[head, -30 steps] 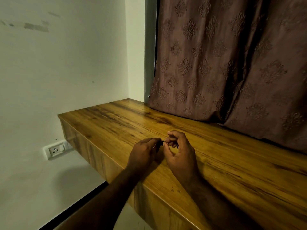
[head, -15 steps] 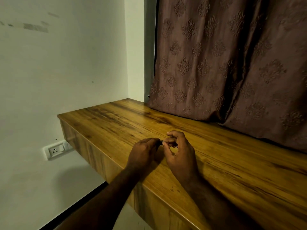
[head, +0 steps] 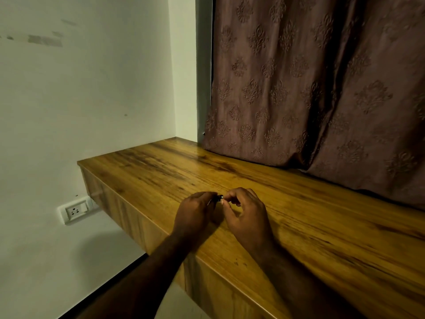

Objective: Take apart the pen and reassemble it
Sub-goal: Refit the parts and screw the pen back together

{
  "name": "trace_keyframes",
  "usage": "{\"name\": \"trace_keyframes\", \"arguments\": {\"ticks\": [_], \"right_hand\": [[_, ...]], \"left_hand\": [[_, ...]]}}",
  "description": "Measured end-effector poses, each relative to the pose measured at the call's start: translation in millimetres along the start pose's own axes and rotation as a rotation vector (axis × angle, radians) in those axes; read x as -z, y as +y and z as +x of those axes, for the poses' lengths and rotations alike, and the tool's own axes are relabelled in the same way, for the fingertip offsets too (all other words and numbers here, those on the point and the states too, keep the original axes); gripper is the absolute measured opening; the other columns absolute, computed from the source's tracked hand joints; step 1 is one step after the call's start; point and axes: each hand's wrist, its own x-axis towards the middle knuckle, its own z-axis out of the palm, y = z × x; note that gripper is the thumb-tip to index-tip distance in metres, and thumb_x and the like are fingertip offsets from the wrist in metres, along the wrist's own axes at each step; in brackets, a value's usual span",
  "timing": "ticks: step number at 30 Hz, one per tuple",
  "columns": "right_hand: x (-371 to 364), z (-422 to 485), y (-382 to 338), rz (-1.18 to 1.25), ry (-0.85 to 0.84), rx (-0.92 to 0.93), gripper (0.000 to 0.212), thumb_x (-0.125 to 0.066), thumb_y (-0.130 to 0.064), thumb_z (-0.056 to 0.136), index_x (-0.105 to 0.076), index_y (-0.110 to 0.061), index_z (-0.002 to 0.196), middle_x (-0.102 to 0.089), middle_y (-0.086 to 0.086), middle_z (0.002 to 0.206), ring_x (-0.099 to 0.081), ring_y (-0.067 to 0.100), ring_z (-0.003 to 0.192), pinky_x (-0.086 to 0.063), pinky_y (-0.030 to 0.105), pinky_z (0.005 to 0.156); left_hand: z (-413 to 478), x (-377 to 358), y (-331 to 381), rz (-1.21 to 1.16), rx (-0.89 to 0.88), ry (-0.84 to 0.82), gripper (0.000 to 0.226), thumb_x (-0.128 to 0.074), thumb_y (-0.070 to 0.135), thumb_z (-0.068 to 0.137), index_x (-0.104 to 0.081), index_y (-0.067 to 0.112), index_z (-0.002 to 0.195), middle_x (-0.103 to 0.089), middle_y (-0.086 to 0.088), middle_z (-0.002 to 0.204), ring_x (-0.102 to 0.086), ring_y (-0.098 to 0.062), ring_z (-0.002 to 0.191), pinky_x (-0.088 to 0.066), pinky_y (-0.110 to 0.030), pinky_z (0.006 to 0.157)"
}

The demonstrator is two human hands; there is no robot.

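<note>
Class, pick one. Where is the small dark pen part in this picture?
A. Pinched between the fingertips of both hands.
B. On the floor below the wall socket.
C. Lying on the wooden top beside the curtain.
A: the small dark pen part shows between the curled fingertips of the left hand and the right hand, over the wooden top.
</note>
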Motion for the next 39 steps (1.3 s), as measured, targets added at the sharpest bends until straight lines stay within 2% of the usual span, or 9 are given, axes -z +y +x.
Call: {"name": "trace_keyframes", "arguments": {"ticks": [7, 17, 21, 23, 26, 28, 32, 36, 39], "right_hand": [[0, 0, 3, 0.03, -0.022, -0.053, 0.009, -0.064, -0.019, 0.086, -0.063, -0.021, 0.095, -0.057, -0.012, 0.089, -0.053, 0.001, 0.083, -0.042, 0.011, 0.067], [-1, 1, 9, 0.071, -0.048, -0.035, 0.005, -0.06, -0.024, 0.089, -0.059, -0.022, 0.084, -0.059, -0.012, 0.082, -0.055, 0.009, 0.081, -0.047, 0.03, 0.064], [0, 3, 13, 0.122, -0.063, -0.044, 0.016, -0.059, -0.038, 0.084, -0.06, -0.023, 0.088, -0.06, -0.011, 0.084, -0.055, 0.008, 0.081, -0.048, 0.026, 0.065], [5, 6, 21, 0.156, -0.029, -0.083, 0.02, -0.059, -0.042, 0.082, -0.062, -0.023, 0.088, -0.062, -0.01, 0.085, -0.057, 0.009, 0.081, -0.048, 0.024, 0.065], [10, 10, 47, 0.075, 0.016, -0.227, 0.008, -0.064, -0.029, 0.084, -0.063, -0.022, 0.086, -0.064, -0.006, 0.088, -0.059, 0.013, 0.084, -0.049, 0.029, 0.068], [10, 12, 67, -0.026, -0.001, -0.373, 0.011, -0.065, -0.022, 0.084, -0.063, -0.02, 0.094, -0.063, -0.002, 0.102, -0.06, 0.017, 0.096, -0.052, 0.034, 0.079], [6, 17, 85, -0.117, -0.144, -0.565, 0.036, -0.061, -0.02, 0.088, -0.055, -0.022, 0.123, -0.051, 0.005, 0.13, -0.053, 0.023, 0.116, -0.049, 0.04, 0.094], [0, 17, 82, -0.413, -0.365, -0.396, 0.05, -0.049, -0.022, 0.094, -0.04, -0.032, 0.142, -0.045, -0.002, 0.141, -0.042, 0.022, 0.127, -0.037, 0.042, 0.105], [-4, 18, 77, -0.502, -0.429, -0.307, 0.047, -0.042, -0.022, 0.097, -0.04, -0.035, 0.142, -0.051, -0.007, 0.138, -0.043, 0.021, 0.124, -0.033, 0.039, 0.1]], "left_hand": [[1, -1, 1, 0.042, 0.006, -0.023, 0.038, -0.044, 0.036, 0.089, -0.069, 0.013, 0.107, -0.073, -0.004, 0.096, -0.068, -0.019, 0.082, -0.055, -0.037, 0.068], [1, -3, -3, 0.123, -0.018, -0.017, 0.029, -0.051, 0.03, 0.09, -0.069, 0.015, 0.106, -0.074, -0.003, 0.095, -0.069, -0.018, 0.08, -0.056, -0.034, 0.064], [0, -3, -1, 0.122, 0.011, -0.023, 0.036, -0.046, 0.035, 0.086, -0.069, 0.015, 0.106, -0.073, -0.004, 0.093, -0.067, -0.022, 0.08, -0.054, -0.033, 0.064], [0, -3, 0, 0.157, 0.021, -0.014, 0.026, -0.055, 0.029, 0.087, -0.068, 0.016, 0.105, -0.072, -0.004, 0.089, -0.065, -0.022, 0.077, -0.049, -0.028, 0.062], [2, -5, 0, 0.189, 0.007, -0.011, 0.02, -0.061, 0.018, 0.087, -0.068, 0.014, 0.105, -0.071, -0.006, 0.089, -0.064, -0.024, 0.078, -0.048, -0.032, 0.065], [3, -5, 0, 0.175, 0.011, -0.027, 0.023, -0.056, 0.018, 0.089, -0.067, 0.012, 0.108, -0.071, -0.007, 0.095, -0.063, -0.026, 0.084, -0.05, -0.037, 0.071], [3, -8, -3, 0.207, 0.006, -0.059, 0.026, -0.05, 0.023, 0.092, -0.065, 0.016, 0.112, -0.07, -0.004, 0.103, -0.06, -0.025, 0.093, -0.047, -0.042, 0.077], [4, -9, -3, 0.21, 0.011, -0.077, 0.022, -0.053, 0.02, 0.093, -0.065, 0.016, 0.112, -0.069, -0.004, 0.102, -0.059, -0.026, 0.092, -0.045, -0.042, 0.077], [4, -9, -2, 0.218, 0.022, -0.09, 0.023, -0.052, 0.02, 0.094, -0.064, 0.017, 0.113, -0.069, -0.004, 0.103, -0.058, -0.026, 0.093, -0.045, -0.042, 0.079]]}}
